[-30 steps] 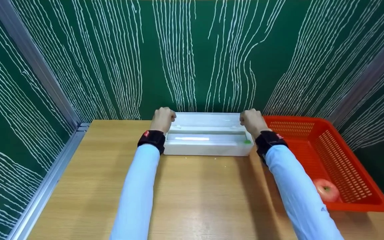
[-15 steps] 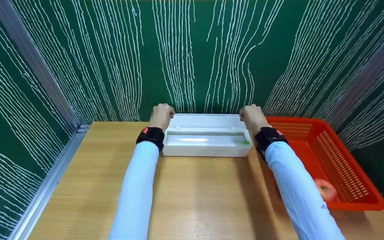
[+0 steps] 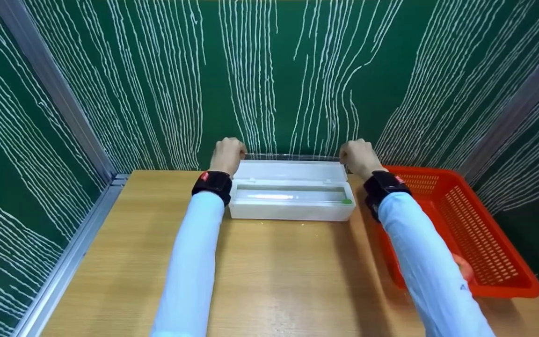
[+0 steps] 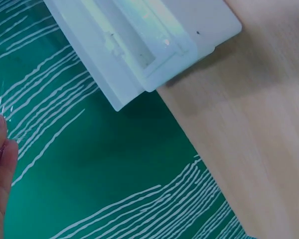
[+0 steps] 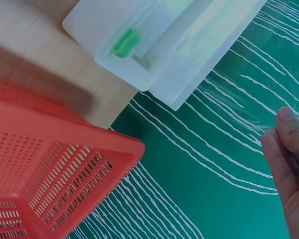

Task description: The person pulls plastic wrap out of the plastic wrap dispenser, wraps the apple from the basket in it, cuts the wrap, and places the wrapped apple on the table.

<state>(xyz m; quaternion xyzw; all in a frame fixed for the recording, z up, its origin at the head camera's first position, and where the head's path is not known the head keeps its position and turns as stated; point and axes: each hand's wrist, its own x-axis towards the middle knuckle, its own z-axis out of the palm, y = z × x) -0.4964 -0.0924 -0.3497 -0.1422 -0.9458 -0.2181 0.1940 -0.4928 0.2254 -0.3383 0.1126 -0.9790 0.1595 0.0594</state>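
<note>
A white cling film dispenser (image 3: pixel 293 213) lies at the back of the table with its lid (image 3: pixel 293 171) tipped back. On its right end sits a small green slider (image 5: pixel 126 43). Clear cling film (image 3: pixel 293 157) stretches between my two hands just beyond the lid's far edge. My left hand (image 3: pixel 226 155) pinches the film's left corner between thumb and fingers, at the left edge of the left wrist view. At the other corner, my right hand (image 3: pixel 360 158) pinches the film the same way. Both hands are past the box, near the green wall.
An orange-red plastic basket (image 3: pixel 508 291) stands right of the box, close to my right forearm. A red apple (image 3: pixel 465 269) in it is partly covered by my sleeve. A green backdrop (image 3: pixel 293 107) with white lines rises behind the table (image 3: pixel 274 281).
Both hands have moved away from me, beyond the lid, and the film's edge now shows behind it. My right arm has shifted slightly right and covers more of the apple.
</note>
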